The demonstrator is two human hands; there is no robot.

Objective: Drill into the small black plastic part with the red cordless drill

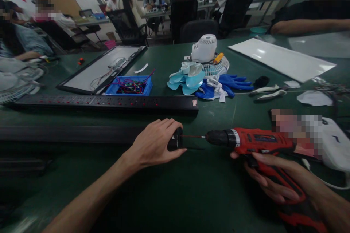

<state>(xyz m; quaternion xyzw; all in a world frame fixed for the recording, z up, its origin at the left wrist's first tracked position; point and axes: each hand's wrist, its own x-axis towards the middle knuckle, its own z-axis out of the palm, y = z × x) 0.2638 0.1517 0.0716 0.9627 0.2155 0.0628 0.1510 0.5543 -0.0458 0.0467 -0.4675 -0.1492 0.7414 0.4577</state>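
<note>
My left hand (155, 141) is closed around the right end of a long black strip (90, 134) lying on the green table. Its thumb and fingers clasp the end piece (175, 140). In my right hand (291, 169) is a red and black cordless drill (262, 140), gripped by its handle, with the index finger near the trigger. The drill's long thin bit (193, 136) points left and reaches the strip's end face; whether it sits in a screw I cannot tell. Behind lies a black power strip (175, 105) with a row of sockets.
Beyond the power strip stand a blue tray (149, 86) of wires, light-blue fan blades (191, 80), a white fan housing (204, 48) and blue gloves (236, 82). Pliers (269, 93), a phone (300, 138) and a white device (339, 145) lie at right. Other people sit around.
</note>
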